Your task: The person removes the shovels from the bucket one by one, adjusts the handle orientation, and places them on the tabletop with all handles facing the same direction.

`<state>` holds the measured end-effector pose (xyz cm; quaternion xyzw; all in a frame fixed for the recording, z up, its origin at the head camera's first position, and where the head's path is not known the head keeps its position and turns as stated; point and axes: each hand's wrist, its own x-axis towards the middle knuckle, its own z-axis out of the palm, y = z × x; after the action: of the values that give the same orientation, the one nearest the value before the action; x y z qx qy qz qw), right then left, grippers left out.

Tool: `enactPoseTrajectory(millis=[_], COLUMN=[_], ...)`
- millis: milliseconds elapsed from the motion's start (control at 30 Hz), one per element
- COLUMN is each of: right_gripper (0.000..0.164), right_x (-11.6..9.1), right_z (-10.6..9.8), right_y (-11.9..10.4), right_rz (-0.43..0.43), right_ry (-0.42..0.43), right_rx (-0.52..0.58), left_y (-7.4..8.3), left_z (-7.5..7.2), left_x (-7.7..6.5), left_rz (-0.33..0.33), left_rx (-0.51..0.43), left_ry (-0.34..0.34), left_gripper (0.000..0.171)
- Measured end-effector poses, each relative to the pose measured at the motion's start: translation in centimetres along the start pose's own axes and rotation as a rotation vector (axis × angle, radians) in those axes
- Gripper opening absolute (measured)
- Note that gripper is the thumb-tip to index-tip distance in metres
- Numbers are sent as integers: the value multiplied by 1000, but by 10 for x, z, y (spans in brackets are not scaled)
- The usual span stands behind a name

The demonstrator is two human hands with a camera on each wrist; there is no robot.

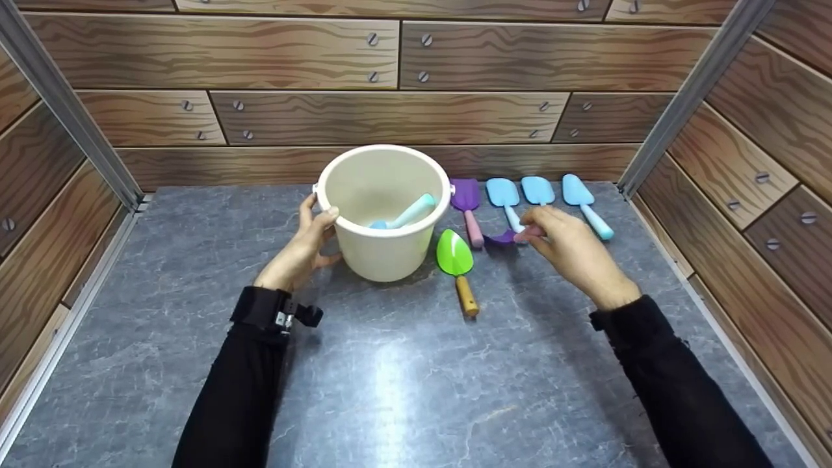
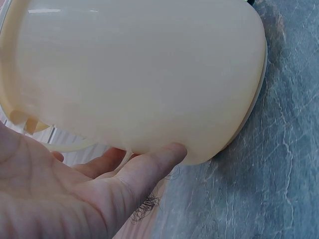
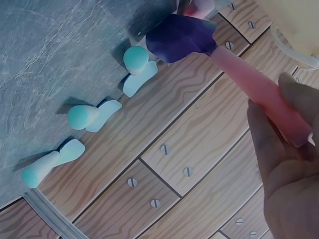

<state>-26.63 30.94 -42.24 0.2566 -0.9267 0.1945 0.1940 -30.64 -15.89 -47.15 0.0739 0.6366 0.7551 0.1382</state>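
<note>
A cream bucket point(image 1: 390, 253) stands on the grey surface, with one blue toy shovel with a turquoise handle point(image 1: 416, 211) leaning inside it. My left hand point(image 1: 302, 247) grips the bucket's left side, its thumb at the rim; in the left wrist view a finger lies along the bucket wall point(image 2: 149, 74). My right hand point(image 1: 572, 250) pinches a purple toy shovel point(image 3: 182, 37) by the end of its pink handle point(image 3: 264, 87). That shovel's blade points left, toward the bucket, over a shadow on the surface.
Right of the bucket lie another purple shovel point(image 1: 465, 195) and several blue shovels, one at the far right point(image 1: 577, 190). A green trowel with a brown handle point(image 1: 455, 253) lies nearer me. Wood-patterned walls point(image 1: 312, 117) enclose the back and sides.
</note>
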Motion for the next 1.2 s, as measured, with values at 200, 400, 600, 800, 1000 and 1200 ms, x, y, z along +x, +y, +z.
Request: enactPoseTrajectory(millis=[200,400,600,800,1000,1200], right_gripper=[19,23,24,23,21,20], right_x=[-5,-11,-16,-21,-28,-33], right_z=[1,3,8,15,22,29], right_y=[-5,-9,-11,-13,-13,-15], right_rz=[-25,-25,-75,-96,-134,-158], right_ry=[-95,-197,-273,-333,-379,-416], right_rx=[3,2,-26,-53,-81,-92], left_y=[1,0,1,0,0,0], left_z=[0,-1,0,0,0,-1], left_x=[0,0,0,1,0,1], left_rz=[-5,-7,-8,-6,-2,-3], left_rx=[10,19,15,9,10,16], left_ry=[-4,-8,3,8,5,-5], left_gripper=[104,106,106,106,107,107])
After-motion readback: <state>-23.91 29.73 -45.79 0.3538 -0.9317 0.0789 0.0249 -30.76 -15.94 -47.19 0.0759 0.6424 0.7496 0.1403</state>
